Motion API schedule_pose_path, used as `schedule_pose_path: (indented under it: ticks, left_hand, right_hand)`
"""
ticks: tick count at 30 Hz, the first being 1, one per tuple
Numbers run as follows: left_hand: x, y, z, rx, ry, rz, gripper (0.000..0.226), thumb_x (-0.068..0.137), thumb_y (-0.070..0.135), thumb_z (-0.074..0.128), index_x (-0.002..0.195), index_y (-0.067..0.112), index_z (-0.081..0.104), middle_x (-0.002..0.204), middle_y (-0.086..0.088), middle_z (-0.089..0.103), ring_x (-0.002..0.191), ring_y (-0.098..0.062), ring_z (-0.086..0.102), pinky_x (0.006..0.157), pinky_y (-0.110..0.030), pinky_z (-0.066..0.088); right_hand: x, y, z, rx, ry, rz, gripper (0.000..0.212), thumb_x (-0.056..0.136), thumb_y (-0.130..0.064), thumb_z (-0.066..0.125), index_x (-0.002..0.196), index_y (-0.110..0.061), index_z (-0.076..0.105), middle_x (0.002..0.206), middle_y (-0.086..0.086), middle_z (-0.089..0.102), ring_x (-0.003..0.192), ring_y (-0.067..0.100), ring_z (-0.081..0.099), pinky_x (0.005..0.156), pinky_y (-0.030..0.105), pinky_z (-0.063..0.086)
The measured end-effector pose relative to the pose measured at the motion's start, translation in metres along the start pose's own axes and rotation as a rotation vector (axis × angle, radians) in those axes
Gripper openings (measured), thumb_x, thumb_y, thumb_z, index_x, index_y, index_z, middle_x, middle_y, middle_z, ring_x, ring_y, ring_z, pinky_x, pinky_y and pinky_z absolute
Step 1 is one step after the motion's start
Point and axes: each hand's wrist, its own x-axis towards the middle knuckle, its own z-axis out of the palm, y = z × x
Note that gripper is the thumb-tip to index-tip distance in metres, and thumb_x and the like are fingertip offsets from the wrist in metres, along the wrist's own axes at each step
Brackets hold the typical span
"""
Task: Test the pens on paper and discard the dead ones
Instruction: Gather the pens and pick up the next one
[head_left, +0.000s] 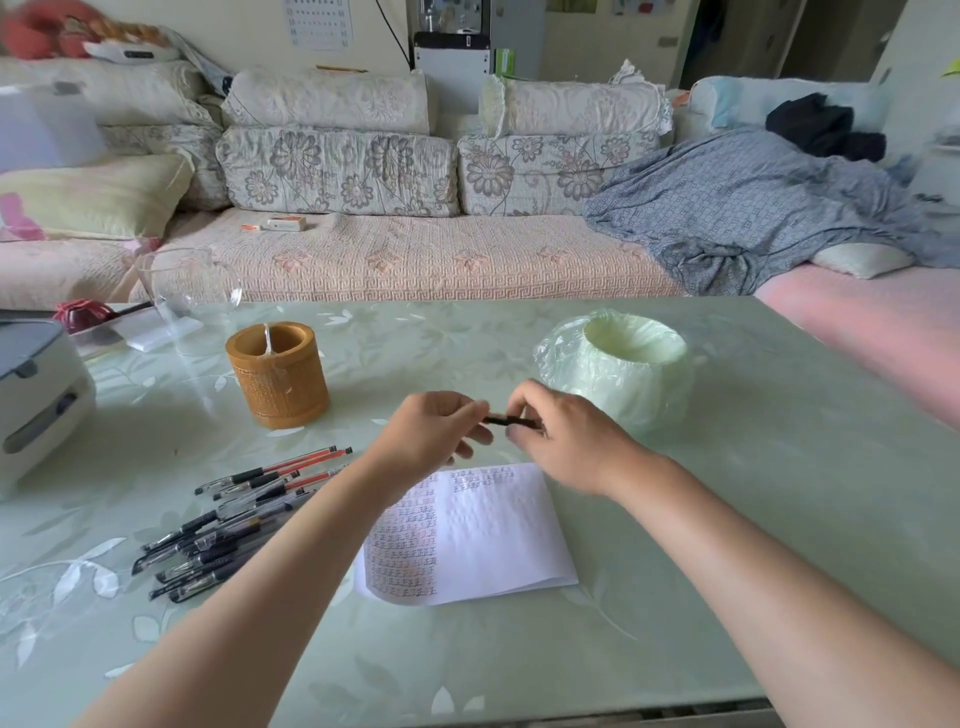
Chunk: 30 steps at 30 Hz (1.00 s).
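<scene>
Both hands hold one dark pen level above the table, over the far edge of the paper. My left hand pinches its left end and my right hand grips its right end; the pen's ends are hidden in the fingers. A white sheet of paper covered on its left half with rows of small written marks lies below the hands. A pile of several black and red pens lies on the table to the left. A small bin lined with a pale green plastic bag stands just beyond my right hand.
A brown bamboo pen holder stands at the middle left. A clear glass jug and a white appliance occupy the table's left side. A sofa with cushions and a blue blanket runs behind the glass-topped table.
</scene>
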Motion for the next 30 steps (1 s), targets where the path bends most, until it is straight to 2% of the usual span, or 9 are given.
schedule_pose_path:
  ticks: [3,4,6,8,12,15,20,26,30]
  left_hand:
    - [0.010,-0.010,0.003,0.380,0.107,0.186,0.016,0.092,0.031,0.057,0.082,0.026,0.069,0.087,0.015,0.070,0.076,-0.009,0.063,0.070,-0.026,0.050]
    - [0.012,-0.012,0.005,0.467,0.090,0.224,0.014,0.092,0.029,0.057,0.086,0.030,0.069,0.092,0.016,0.067,0.079,-0.006,0.061,0.073,-0.025,0.049]
    - [0.015,-0.018,0.013,0.568,0.016,0.251,0.012,0.092,0.032,0.058,0.095,0.032,0.069,0.104,0.013,0.064,0.089,-0.007,0.060,0.080,-0.026,0.048]
    - [0.019,-0.023,0.022,0.663,-0.070,0.238,0.022,0.090,0.040,0.061,0.110,0.031,0.066,0.115,0.008,0.061,0.104,-0.012,0.057,0.088,-0.028,0.046]
    - [0.026,-0.030,0.037,0.770,-0.210,0.171,0.049,0.084,0.052,0.065,0.128,0.034,0.054,0.131,0.003,0.050,0.127,-0.016,0.041,0.102,-0.033,0.039]
    - [0.028,-0.033,0.043,0.838,-0.232,0.184,0.057,0.080,0.054,0.069,0.131,0.035,0.051,0.132,0.002,0.046,0.127,-0.017,0.037,0.099,-0.033,0.038]
    - [0.031,-0.037,0.044,0.856,-0.244,0.211,0.057,0.077,0.054,0.071,0.128,0.036,0.054,0.127,0.002,0.044,0.125,-0.016,0.037,0.102,-0.032,0.039]
    - [0.032,-0.039,0.044,0.850,-0.239,0.221,0.056,0.076,0.054,0.072,0.126,0.037,0.054,0.123,0.003,0.044,0.121,-0.016,0.038,0.100,-0.033,0.040]
    - [0.033,-0.039,0.044,0.842,-0.237,0.222,0.055,0.076,0.053,0.072,0.126,0.037,0.054,0.124,0.003,0.044,0.121,-0.016,0.038,0.100,-0.034,0.040]
  right_hand:
    - [0.004,0.018,-0.013,0.085,0.135,0.005,0.009,0.093,-0.019,0.060,0.092,-0.026,0.056,0.093,-0.005,0.056,0.073,-0.002,0.050,0.072,0.021,0.037]
    - [0.006,0.023,-0.019,0.135,0.192,0.039,0.009,0.093,-0.016,0.061,0.094,-0.025,0.058,0.090,-0.005,0.056,0.069,-0.001,0.050,0.070,0.022,0.040]
    - [0.011,0.028,-0.034,0.310,0.309,0.114,0.009,0.093,-0.014,0.061,0.097,-0.021,0.062,0.080,-0.005,0.057,0.064,0.008,0.054,0.063,0.035,0.053]
    - [0.019,0.033,-0.050,0.421,0.463,0.122,0.010,0.092,-0.015,0.063,0.094,-0.024,0.065,0.074,-0.007,0.061,0.067,0.016,0.060,0.068,0.041,0.058]
    - [0.032,0.041,-0.075,0.290,0.670,0.074,0.003,0.090,-0.019,0.065,0.092,-0.019,0.068,0.072,-0.012,0.062,0.067,0.004,0.057,0.073,0.031,0.049]
    - [0.040,0.049,-0.082,0.185,0.742,0.059,0.006,0.091,-0.017,0.065,0.094,-0.013,0.067,0.076,-0.006,0.065,0.072,0.013,0.060,0.074,0.034,0.050]
    - [0.052,0.064,-0.084,0.080,0.697,0.074,0.005,0.091,-0.017,0.065,0.093,-0.014,0.067,0.082,-0.003,0.068,0.077,0.017,0.063,0.072,0.031,0.050]
    - [0.060,0.081,-0.066,-0.160,0.376,0.266,0.010,0.088,-0.027,0.063,0.091,-0.020,0.070,0.088,-0.001,0.072,0.086,0.025,0.066,0.078,0.037,0.054]
    - [0.061,0.081,-0.062,-0.315,0.293,0.313,0.021,0.090,-0.033,0.055,0.100,-0.021,0.069,0.100,0.001,0.073,0.097,0.031,0.065,0.085,0.037,0.050]
